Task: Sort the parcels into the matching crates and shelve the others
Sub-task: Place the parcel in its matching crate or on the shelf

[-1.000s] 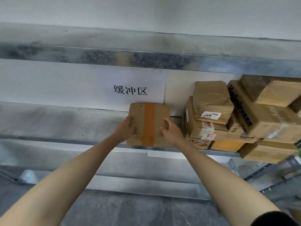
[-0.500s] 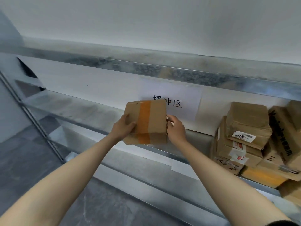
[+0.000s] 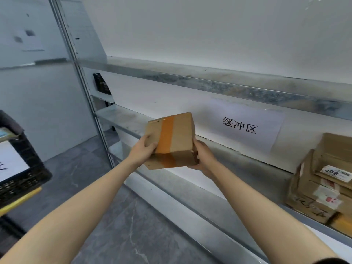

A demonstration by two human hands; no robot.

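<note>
While I watch, my left hand (image 3: 143, 151) and right hand (image 3: 203, 156) hold the brown box (image 3: 171, 140) by its two sides, fingers wrapped on it. It has an orange tape stripe and is up in the air in front of the metal shelf (image 3: 247, 168), tilted. More boxes (image 3: 323, 183) sit far right, maybe stacked; they look blurry. A black crate (image 3: 22, 168) is on my left.

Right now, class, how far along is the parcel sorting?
Done: several parcels are stacked on the metal shelf at right. In hand: a taped cardboard box, held off the shelf by the left hand and right hand. Left: placing this box; the black crate waits at left.
</note>
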